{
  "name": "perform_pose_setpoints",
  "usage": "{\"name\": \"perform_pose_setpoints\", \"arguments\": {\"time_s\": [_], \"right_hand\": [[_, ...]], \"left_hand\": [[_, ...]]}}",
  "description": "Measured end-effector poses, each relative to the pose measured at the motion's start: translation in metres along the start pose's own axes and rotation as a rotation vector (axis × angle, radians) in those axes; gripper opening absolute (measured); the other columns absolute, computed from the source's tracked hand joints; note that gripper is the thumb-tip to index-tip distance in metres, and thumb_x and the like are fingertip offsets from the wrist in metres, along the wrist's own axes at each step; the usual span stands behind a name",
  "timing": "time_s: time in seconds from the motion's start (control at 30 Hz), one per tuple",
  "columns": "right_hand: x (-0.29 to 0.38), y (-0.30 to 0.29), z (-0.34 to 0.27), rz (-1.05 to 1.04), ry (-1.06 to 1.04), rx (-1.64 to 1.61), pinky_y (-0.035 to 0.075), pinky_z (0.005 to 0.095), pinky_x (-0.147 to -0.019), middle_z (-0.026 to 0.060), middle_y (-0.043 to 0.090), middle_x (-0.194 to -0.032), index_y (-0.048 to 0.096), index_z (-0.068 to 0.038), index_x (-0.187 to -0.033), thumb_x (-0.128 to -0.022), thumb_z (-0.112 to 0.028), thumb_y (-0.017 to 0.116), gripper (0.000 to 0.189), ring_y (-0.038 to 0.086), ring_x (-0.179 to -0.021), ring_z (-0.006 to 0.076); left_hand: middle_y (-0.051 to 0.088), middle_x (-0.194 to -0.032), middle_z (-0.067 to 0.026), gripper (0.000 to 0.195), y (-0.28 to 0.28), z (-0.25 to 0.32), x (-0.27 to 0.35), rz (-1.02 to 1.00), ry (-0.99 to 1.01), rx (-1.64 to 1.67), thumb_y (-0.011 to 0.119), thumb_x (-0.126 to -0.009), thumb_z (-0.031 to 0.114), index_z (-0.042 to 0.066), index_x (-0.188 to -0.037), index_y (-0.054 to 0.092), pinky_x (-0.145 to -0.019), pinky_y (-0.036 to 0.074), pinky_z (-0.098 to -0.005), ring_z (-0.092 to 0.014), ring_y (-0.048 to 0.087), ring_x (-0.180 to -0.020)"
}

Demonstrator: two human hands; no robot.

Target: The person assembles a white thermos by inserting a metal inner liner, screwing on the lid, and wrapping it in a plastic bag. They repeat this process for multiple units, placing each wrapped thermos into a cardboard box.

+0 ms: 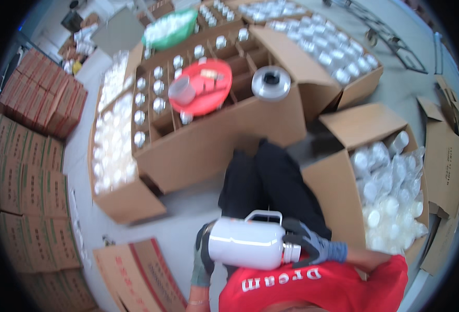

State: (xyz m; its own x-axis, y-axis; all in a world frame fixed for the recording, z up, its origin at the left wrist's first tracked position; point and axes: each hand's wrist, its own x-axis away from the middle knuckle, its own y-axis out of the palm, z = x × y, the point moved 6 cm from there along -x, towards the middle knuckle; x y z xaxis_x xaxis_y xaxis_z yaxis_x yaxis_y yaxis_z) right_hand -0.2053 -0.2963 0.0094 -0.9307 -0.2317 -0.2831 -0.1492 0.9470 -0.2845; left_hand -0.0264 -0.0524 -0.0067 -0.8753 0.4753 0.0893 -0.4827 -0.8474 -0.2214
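A large white bottle with a side handle (247, 242) lies sideways across my lap, its bare metal neck pointing right. Around its base end is my left hand (205, 249) in a dark-palmed work glove. My right hand (307, 241), gloved in grey and black, grips the neck end; its fingertips are partly hidden. Before my knees stands a divided cardboard carton (221, 130) with metal-necked bottles in many cells. A red plastic tray (213, 99) rests on it, carrying a translucent cup (182, 90) and small items. Beside the tray sits a round clear-and-silver object with a black centre (271, 82).
At right, an open carton (330, 195) holds plastic-wrapped white-capped items. More filled cartons stand left (130, 202) and back right (364, 87). A green bag (171, 33) lies at the back. Stacked boxes (26, 187) line the left; flattened cardboard (139, 275) is on the floor.
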Motion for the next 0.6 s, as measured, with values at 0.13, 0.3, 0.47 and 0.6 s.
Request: {"name": "perform_pose_setpoints", "arguments": {"time_s": [0.13, 0.3, 0.47, 0.6], "right_hand": [[-0.087, -0.034, -0.014, 0.075, -0.132, -0.044, 0.029, 0.0473, -0.111, 0.0240, 0.031, -0.145, 0.029, 0.000, -0.146, -0.064, -0.049, 0.085, 0.111, 0.034, -0.133, 0.0425], [-0.176, -0.053, -0.057, -0.101, -0.320, -0.070, 0.044, 0.0386, -0.100, 0.0181, 0.053, -0.130, 0.038, 0.002, -0.141, -0.070, -0.030, 0.084, 0.091, 0.054, -0.118, 0.0297], [-0.198, -0.067, -0.070, -0.107, -0.347, -0.060, 0.046, 0.0378, -0.098, 0.0164, 0.055, -0.127, 0.038, 0.001, -0.142, -0.071, -0.034, 0.082, 0.091, 0.057, -0.117, 0.0281], [-0.196, -0.079, -0.079, 0.049, -0.294, 0.022, 0.047, 0.0370, -0.097, 0.0157, 0.056, -0.128, 0.039, 0.000, -0.143, -0.070, -0.032, 0.082, 0.090, 0.059, -0.115, 0.0270]], "left_hand": [[0.062, -0.124, -0.0142, 0.048, 0.011, 0.013, 0.019, -0.231, 0.012, -0.172, 0.072, -0.081, 0.010, 0.002, -0.126, 0.057, -0.099, 0.046, -0.0374, -0.024, 0.059, -0.113], [0.057, -0.132, -0.0138, 0.059, 0.012, -0.005, 0.013, -0.314, 0.165, -0.227, 0.076, -0.079, 0.010, 0.003, -0.132, 0.051, -0.101, 0.045, -0.0371, -0.024, 0.056, -0.119], [0.054, -0.135, -0.0137, 0.062, 0.035, -0.069, -0.015, -0.294, 0.231, -0.205, 0.075, -0.081, 0.012, 0.004, -0.136, 0.048, -0.103, 0.043, -0.0368, -0.025, 0.053, -0.122], [0.055, -0.133, -0.0137, 0.060, 0.053, -0.092, -0.025, -0.287, 0.182, -0.177, 0.074, -0.081, 0.013, 0.004, -0.135, 0.049, -0.101, 0.044, -0.0367, -0.025, 0.054, -0.120]]}}
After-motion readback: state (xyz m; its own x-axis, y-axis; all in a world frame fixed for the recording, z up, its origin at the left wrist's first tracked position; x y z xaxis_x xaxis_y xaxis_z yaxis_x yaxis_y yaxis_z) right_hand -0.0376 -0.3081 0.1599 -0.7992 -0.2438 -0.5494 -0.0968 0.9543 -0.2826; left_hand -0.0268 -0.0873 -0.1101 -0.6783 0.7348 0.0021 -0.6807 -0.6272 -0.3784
